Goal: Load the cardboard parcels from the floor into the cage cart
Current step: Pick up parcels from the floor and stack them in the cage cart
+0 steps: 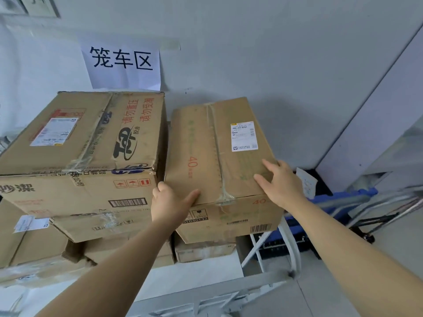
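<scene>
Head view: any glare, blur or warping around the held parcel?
Head view: soft light, no glare; the brown cardboard parcel with a white label, the left hand and right hand are sharp; the lower-left corner smears; wide-angle bowing bends the white metal cart frame.

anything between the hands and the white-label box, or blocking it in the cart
Nothing visible. The left hand grips the near corner of the labelled parcel, the right hand presses its top; it sits on a lower box, with the big box close on its left.
</scene>
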The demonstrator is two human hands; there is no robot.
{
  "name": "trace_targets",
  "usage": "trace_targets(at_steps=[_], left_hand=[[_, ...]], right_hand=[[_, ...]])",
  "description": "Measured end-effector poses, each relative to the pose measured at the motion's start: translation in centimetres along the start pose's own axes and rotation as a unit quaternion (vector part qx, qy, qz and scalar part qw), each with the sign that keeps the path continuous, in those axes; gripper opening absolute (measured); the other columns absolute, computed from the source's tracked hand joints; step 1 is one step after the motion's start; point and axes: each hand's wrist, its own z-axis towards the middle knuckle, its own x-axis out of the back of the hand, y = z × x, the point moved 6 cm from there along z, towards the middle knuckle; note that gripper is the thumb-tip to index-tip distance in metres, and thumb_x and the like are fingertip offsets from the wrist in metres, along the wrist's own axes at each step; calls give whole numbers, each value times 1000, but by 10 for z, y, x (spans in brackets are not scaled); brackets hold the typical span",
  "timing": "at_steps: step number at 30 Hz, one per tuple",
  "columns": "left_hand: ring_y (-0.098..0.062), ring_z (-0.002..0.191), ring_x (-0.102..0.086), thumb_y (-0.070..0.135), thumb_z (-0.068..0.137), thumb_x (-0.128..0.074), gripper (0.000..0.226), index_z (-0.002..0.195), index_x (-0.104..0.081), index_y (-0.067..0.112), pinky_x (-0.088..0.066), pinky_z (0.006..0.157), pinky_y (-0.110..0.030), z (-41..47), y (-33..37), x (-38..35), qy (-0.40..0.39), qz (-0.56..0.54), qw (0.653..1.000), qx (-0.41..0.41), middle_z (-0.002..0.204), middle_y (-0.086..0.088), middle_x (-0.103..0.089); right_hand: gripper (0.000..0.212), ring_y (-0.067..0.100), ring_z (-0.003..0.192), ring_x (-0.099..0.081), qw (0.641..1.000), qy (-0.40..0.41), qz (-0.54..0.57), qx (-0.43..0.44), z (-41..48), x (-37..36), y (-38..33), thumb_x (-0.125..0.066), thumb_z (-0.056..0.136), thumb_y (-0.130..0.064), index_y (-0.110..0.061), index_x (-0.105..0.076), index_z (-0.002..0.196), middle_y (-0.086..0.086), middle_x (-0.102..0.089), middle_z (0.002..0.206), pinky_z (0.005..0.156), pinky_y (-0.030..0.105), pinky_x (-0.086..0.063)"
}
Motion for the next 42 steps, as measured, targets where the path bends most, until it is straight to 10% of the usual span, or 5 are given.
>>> trace_targets(at_steps=[25, 42], left_hand=[[-30, 115, -51, 67, 69, -68, 95, 133, -35, 5, -47, 92, -42, 78, -91, -151, -59, 72, 987, 132, 125, -12, -46], [-35, 138, -25, 51, 85, -63, 100, 148, -7, -2, -27, 111, -40, 144, -151, -255, -154, 185, 962, 128, 149, -22, -22]], right_hand=[[43, 25, 90, -60, 984, -175, -4, 19, 82, -216, 87, -48, 92, -48, -25, -43, 128, 10, -45, 129, 64, 31, -49], [55, 32, 101, -51, 968, -247, -41, 7, 105, -364, 131, -55, 92, -35, -6, -34, 133, 18, -39, 125, 73, 32, -43]])
